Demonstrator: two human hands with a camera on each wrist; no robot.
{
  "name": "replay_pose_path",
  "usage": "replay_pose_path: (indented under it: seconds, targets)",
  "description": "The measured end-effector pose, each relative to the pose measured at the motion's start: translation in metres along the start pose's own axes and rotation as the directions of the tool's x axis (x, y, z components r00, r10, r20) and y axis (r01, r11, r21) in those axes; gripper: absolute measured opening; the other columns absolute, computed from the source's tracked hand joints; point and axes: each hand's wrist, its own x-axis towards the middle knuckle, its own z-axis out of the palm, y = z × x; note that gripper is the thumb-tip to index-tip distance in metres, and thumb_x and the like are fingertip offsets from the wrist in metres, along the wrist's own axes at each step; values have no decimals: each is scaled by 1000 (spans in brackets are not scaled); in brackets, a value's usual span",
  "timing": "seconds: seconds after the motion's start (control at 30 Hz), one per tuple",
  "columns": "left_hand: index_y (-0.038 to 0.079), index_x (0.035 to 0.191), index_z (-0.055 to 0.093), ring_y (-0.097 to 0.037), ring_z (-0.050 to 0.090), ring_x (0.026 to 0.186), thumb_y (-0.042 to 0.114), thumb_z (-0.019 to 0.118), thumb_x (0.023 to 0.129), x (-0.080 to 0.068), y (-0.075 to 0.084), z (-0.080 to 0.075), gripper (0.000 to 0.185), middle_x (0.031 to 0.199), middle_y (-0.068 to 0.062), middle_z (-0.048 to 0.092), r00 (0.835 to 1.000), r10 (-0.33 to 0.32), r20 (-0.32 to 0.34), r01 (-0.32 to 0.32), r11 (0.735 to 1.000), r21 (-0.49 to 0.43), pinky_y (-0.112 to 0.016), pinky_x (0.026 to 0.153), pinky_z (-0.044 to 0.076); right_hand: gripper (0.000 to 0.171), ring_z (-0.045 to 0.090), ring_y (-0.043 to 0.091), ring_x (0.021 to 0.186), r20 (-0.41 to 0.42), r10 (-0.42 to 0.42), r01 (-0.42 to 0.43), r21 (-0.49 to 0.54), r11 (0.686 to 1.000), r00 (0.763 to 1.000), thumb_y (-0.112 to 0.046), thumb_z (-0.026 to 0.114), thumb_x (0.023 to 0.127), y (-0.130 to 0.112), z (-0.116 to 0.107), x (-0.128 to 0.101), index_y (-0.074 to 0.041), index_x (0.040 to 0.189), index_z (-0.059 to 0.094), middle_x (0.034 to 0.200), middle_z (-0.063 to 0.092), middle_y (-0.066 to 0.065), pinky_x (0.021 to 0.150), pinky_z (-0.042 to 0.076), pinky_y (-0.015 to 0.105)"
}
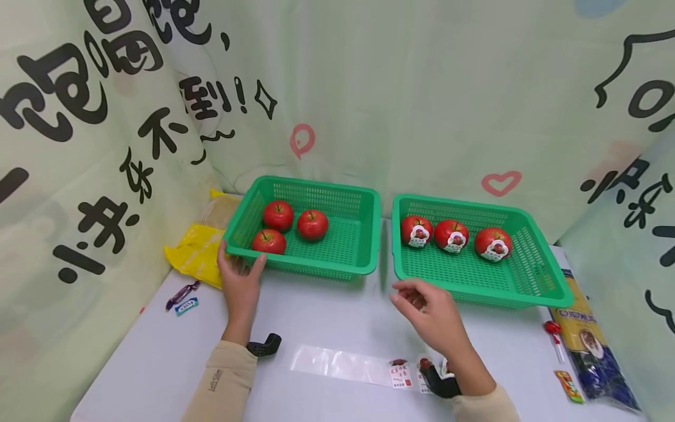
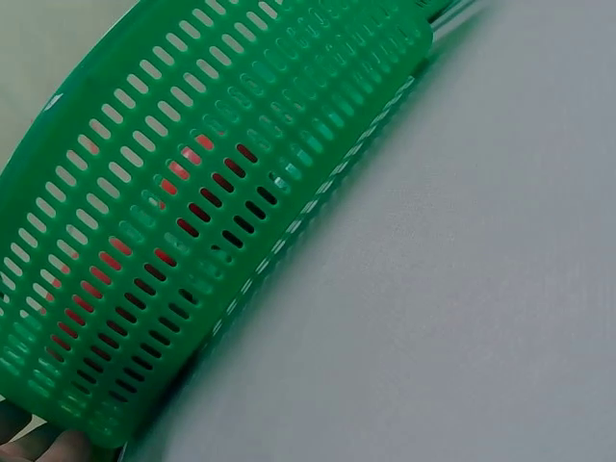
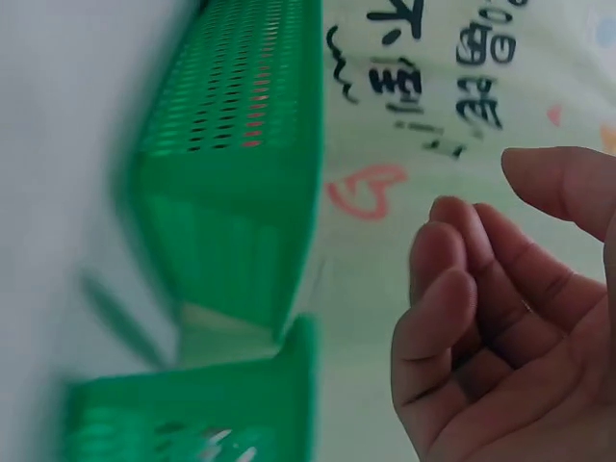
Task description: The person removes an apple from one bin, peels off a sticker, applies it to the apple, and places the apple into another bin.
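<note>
Two green baskets stand on the counter point(image 1: 327, 316): the left basket point(image 1: 364, 234) in the middle of the frame and the right basket point(image 1: 532, 287) toward the right. There are six red apples in all. Three are plain apples point(image 1: 312, 224) in the left basket. Three are labelled apples point(image 1: 451, 235), each with a white sticker, in the right basket. One yellow bag point(image 1: 197, 252) lies at left. One wrapped candy point(image 1: 182, 293) is at lower left. One clear sticker strip point(image 1: 348, 366) lies at the bottom centre. One blue packet point(image 1: 596, 357) is at lower right. Two hands are in view: the left hand point(image 1: 239, 284) and the right hand point(image 1: 429, 313).

Head view downward; wrist views close (shared left basket point(image 1: 364, 231)).
</note>
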Motion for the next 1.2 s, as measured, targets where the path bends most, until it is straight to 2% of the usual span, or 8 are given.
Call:
replay_pose_path:
  seconds: [0.17, 0.27, 0.43, 0.6, 0.87, 1.0, 1.1, 1.2]
  targets:
    - [30, 169, 16, -31, 35, 156, 22, 80, 96, 4, -1, -7, 97, 173, -10, 29, 1000, 4, -21, -4, 1000, -4, -48, 129, 33, 35, 68, 21, 99, 161, -136, 146, -51, 988, 978, -21, 76, 98, -30, 27, 76, -5, 128, 69, 111, 73, 7, 80, 60, 34]
    - [29, 169, 16, -32, 36, 156, 22, 80, 96, 6, -1, -9, 97, 173, -10, 29, 999, 15, -33, -14, 1000, 4, -49, 129, 34, 54, 64, 33, 125, 303, -119, 152, -88, 984, 945, -27, 74, 99, -44, 54, 118, -3, 145, 58, 138, 65, 14, 100, 59, 46]
    - [29, 169, 16, -33, 36, 156, 22, 79, 96, 6, -3, -10, 97, 173, -11, 28, 999, 18, -40, -17, 1000, 18, -50, 128, 35, 86, 37, 36, 155, 541, 80, 47, -216, 975, 837, -39, 72, 100, -61, 92, 166, -8, 167, 27, 169, 35, 17, 123, 41, 55]
    - [27, 170, 15, -34, 36, 156, 22, 79, 97, 2, -6, -11, 97, 173, -11, 28, 999, 21, -42, -20, 999, 28, -51, 127, 35, 99, 28, 38, 160, 644, 240, -7, -343, 939, 726, -41, 73, 98, -74, 114, 191, -15, 171, 12, 175, 19, 20, 125, 38, 57]
    - [30, 170, 14, -36, 36, 156, 21, 78, 97, -2, -8, -12, 97, 174, -9, 27, 999, 18, -32, -17, 999, 42, -52, 126, 37, 91, 33, 43, 157, 635, 311, 48, -482, 875, 707, -37, 74, 99, -75, 133, 224, -35, 170, 18, 180, 2, 13, 115, 47, 60]
    - [31, 169, 16, -37, 37, 155, 23, 78, 98, -1, -9, -8, 95, 173, -9, 28, 999, 34, -29, -32, 997, 64, -52, 125, 39, 87, 31, 40, 157, 658, 349, 72, -524, 849, 668, -37, 72, 100, -68, 137, 234, -41, 169, 20, 180, -4, 7, 111, 51, 55]
    - [33, 169, 17, -37, 38, 154, 23, 78, 98, 0, -10, -5, 94, 173, -10, 29, 999, 37, -20, -36, 997, 74, -52, 124, 40, 83, 36, 38, 152, 658, 365, 74, -539, 839, 659, -34, 73, 99, -62, 137, 237, -41, 168, 26, 180, 5, 7, 108, 52, 54]
    - [36, 168, 18, -37, 39, 155, 24, 78, 98, 2, -13, -3, 94, 173, -8, 29, 999, 43, -9, -43, 996, 79, -52, 123, 41, 77, 42, 36, 144, 642, 361, 60, -537, 842, 677, -26, 75, 98, -57, 137, 238, -39, 164, 37, 174, 23, 10, 104, 55, 55]
